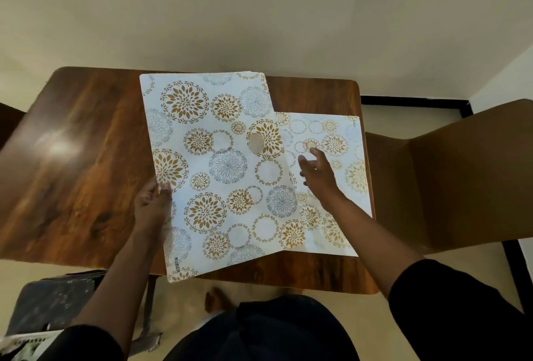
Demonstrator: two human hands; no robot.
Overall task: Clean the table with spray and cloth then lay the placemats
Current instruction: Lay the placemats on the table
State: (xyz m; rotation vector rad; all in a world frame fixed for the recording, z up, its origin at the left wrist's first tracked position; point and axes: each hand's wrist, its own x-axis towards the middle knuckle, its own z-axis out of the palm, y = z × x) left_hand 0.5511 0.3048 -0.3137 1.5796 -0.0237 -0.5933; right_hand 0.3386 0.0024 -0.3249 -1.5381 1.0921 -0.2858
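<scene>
At the bottom of the frame, nearest the camera, were the person's dark clothing and two dark sleeves, with a bare foot point(215, 301) on the pale floor below the table's near edge. Two forearms reached up the frame over a brown wooden table point(72, 158). The left hand point(153, 205) gripped the left edge of a placemat point(219, 170), thumb on top, at centre frame. That mat was white with gold and grey floral circles; the word "KUBER" was printed near its lower left corner. It overlapped a second placemat point(340, 141) of the same pattern, which lay flat at the table's right edge. The right hand point(317, 173) was above this second mat with fingers spread and relaxed, gripping nothing; whether it touched the mat could not be told. A brown chair point(461, 176) stood at the right of the frame, and a dark stool point(52, 303) at the lower left.
</scene>
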